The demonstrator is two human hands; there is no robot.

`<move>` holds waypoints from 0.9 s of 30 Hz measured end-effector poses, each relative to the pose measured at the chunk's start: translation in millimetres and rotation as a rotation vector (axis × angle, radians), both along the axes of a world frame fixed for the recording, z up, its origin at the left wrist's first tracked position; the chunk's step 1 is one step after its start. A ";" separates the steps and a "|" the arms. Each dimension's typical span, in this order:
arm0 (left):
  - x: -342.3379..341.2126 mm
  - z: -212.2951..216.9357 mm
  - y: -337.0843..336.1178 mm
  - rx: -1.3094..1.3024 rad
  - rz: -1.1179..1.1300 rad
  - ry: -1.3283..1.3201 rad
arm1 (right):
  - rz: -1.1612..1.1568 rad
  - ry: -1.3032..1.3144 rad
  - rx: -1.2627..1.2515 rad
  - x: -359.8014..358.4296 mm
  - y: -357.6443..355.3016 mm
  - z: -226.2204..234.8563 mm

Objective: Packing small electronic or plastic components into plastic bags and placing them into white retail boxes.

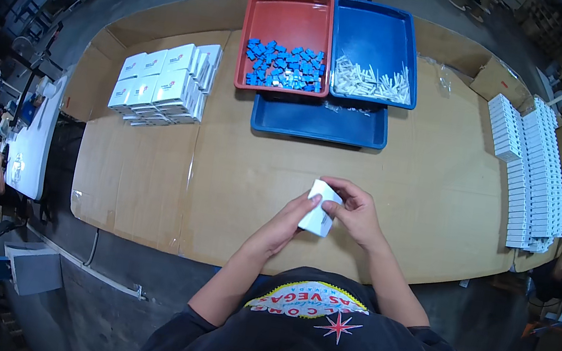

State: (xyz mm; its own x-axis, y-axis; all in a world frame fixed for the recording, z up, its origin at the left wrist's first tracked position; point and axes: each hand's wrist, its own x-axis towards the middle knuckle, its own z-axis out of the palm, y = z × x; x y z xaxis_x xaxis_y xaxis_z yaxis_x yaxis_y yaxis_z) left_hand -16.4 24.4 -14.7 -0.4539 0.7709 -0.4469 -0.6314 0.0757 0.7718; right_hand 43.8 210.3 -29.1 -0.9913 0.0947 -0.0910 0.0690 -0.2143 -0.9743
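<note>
A small white box (319, 217) is held between my two hands, above the cardboard-covered table close to my body. My left hand (286, 221) is closed round its left side, the thumb lying on the front face. From the right, my right hand (356, 214) grips the upper right part, with its thumb on the front and its fingers behind the top edge. Some dark print shows on the box; what lies behind it is hidden.
Ahead stand a red tray (292, 4) with small blue pieces, a blue tray (376, 23) with white sticks, and a lower blue tray (316, 131). Stacked white boxes (155, 84) sit on the left, rows of white boxes (524, 175) on the right. Cardboard walls (174, 13) edge the table.
</note>
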 end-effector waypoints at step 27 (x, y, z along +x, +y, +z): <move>27.3 -15.8 31.2 0.119 0.467 -0.231 | -0.129 0.678 0.716 -7.0 -23.0 -37.7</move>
State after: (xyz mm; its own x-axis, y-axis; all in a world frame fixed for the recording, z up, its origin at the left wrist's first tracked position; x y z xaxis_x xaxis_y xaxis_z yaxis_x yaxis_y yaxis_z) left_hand 10.9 55.6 -30.5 -0.6611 0.5618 -0.4973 -0.7312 -0.3339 0.5949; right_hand 36.8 187.3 -66.9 -0.7911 0.0166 0.6115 -0.5325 0.4733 -0.7017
